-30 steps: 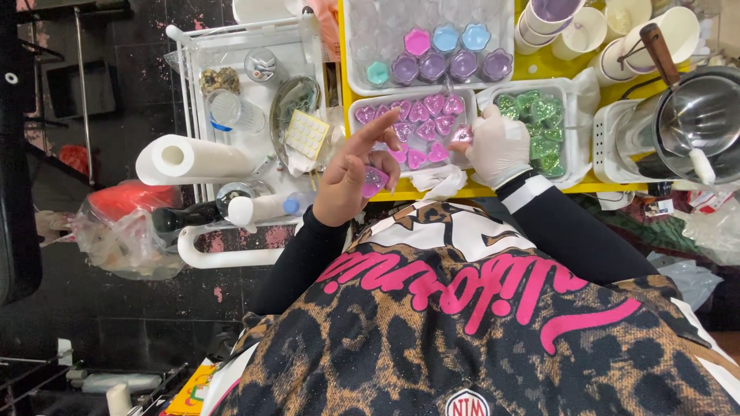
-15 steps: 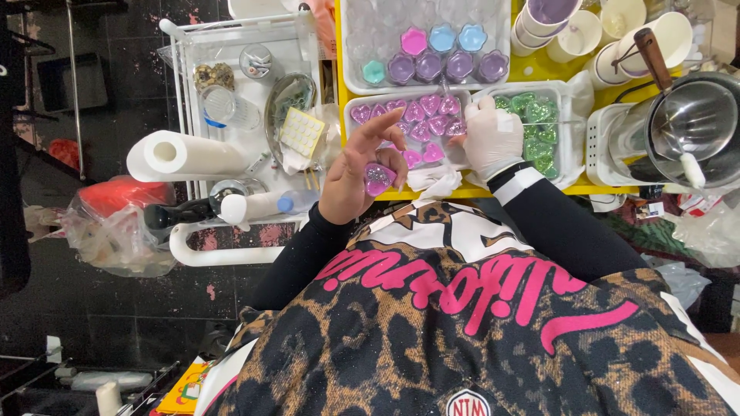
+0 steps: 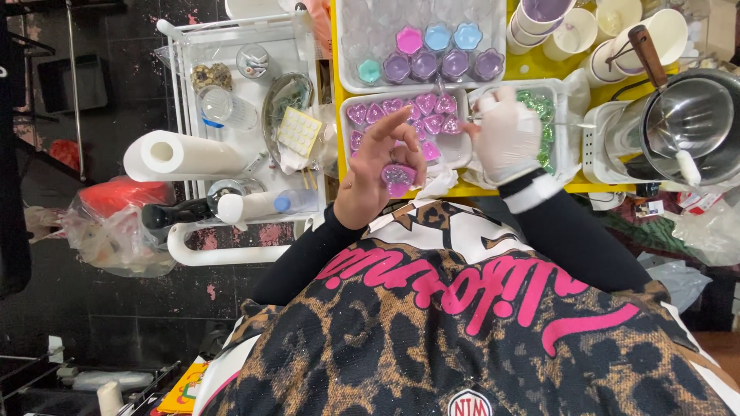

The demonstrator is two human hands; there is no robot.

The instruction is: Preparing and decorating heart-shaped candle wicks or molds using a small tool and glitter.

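My bare left hand (image 3: 374, 166) is raised near the table's front edge. It pinches a small pink heart-shaped piece (image 3: 398, 178) between thumb and fingers, with the index finger pointing up. My right hand (image 3: 505, 139) wears a white glove and is blurred. It hovers between a white tray of pink and purple hearts (image 3: 401, 115) and a tray of green pieces (image 3: 546, 123). Its fingers look curled around a thin stick (image 3: 578, 124).
A larger white tray (image 3: 432, 54) of coloured flower-shaped pieces sits behind on the yellow table (image 3: 532, 69). Stacked cups (image 3: 570, 27) and a metal pot (image 3: 686, 115) stand at the right. At the left, a white cart (image 3: 181, 92) carries a paper roll (image 3: 185, 154), jars and bottles.
My left hand has drawn back from the heart tray toward my body with the pink piece. My gloved right hand has shifted up over the gap between the two trays.
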